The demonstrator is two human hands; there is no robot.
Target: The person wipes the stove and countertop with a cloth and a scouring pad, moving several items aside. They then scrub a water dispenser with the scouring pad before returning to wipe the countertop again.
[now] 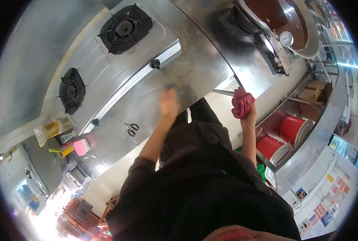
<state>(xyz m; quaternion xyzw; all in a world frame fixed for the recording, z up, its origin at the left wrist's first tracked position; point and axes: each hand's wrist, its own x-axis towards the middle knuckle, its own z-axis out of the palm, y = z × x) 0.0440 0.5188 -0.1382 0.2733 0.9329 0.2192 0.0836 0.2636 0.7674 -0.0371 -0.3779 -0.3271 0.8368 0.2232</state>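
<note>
A dark red cloth (242, 103) is held in the right hand (249, 114), bunched into crumpled folds, just past the edge of the counter (203, 64); by the left hand (169, 102), a small dark thing (170, 86) is blurred beyond naming

A kitchen — two-burner stove (96, 60) on a steel table (197, 50), far left; big pot (254, 18), far right; red buckets (292, 130) shelved right.

The right hand (249, 115) grips a red cloth (241, 103) beside the near right corner of the bench (203, 60); scissors (130, 128) and the blurred left hand (169, 104) are near its front edge.
</note>
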